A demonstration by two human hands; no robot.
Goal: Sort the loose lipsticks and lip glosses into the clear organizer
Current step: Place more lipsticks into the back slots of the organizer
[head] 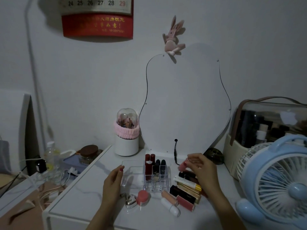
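The clear organizer [132, 170] stands mid-table, with several dark red and black lipsticks [154, 165] upright in its right-hand slots. My left hand [114, 180] rests against its left side, fingers curled on the wall. My right hand [201, 170] hovers right of the organizer and pinches a pink lip gloss tube [183, 165] at its upper end. Under that hand lies a pile of loose tubes [187, 185]: a white and yellow one, black ones, a gold one. In front lie a red lipstick [185, 203], a peach one [168, 196] and a white one [171, 209].
A pink-lidded jar [142, 197] and a clear heart-shaped case [130, 202] sit before the organizer. A blue fan [274, 180] and a cosmetics case [265, 123] crowd the right. A white brush holder [127, 143] stands behind. Cables and bottles fill the lower shelf at left.
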